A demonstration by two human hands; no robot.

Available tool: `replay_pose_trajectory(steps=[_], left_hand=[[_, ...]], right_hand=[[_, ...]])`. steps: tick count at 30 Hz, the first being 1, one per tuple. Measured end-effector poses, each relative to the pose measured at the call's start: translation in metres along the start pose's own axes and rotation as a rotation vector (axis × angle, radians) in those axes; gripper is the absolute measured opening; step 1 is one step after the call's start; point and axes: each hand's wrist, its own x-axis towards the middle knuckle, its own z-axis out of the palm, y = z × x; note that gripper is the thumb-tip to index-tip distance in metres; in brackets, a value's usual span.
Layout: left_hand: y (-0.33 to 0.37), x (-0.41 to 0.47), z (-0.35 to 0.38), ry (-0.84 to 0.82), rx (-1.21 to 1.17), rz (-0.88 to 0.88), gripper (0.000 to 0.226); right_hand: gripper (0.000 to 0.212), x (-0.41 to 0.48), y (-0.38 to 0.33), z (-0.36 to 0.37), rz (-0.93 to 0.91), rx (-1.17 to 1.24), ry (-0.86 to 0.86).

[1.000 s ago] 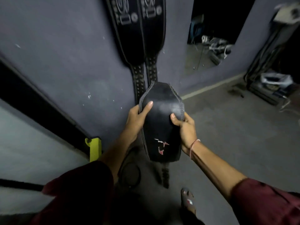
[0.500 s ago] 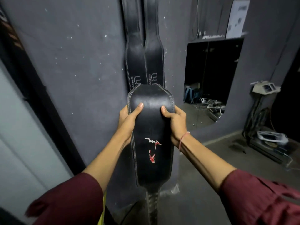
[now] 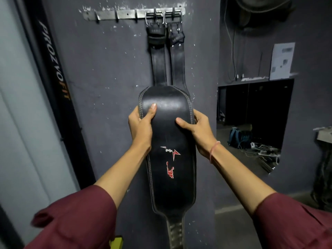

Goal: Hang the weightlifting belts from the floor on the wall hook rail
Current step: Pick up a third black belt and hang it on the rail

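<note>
A wide black leather weightlifting belt with a red and white logo is held upright in front of the wall. My left hand grips its left edge near the top, thumb on the front. My right hand grips the right edge at about the same height. The belt's holed strap end hangs below; its buckle end is hidden. High on the wall is a metal hook rail. Two black belts hang side by side by their buckles from the rail's right hooks, partly covered by the held belt.
Several hooks on the rail's left part are bare. A black frame with lettering runs down the left. To the right, a dark wall opening shows a bag and cables on the floor. A paper sheet is stuck above it.
Both hands have lifted the belt from near the floor to chest height against the wall. My view has tilted upward, bringing the hook rail and the hung belts' buckles into sight.
</note>
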Motion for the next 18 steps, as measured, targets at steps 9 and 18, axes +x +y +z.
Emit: replay_pose_trajectory(steps=[9,18], left_hand=[[0.022,0.02,-0.015,0.126,-0.013,0.02,0.006],[0.015,0.022,-0.024,0.089,0.018,-0.06,0.005]], right_hand=[[0.045,-0.105,0.118,-0.01,0.212,-0.122,-0.013],[0.041,-0.021,0.03,0.028,0.037,0.014,-0.022]])
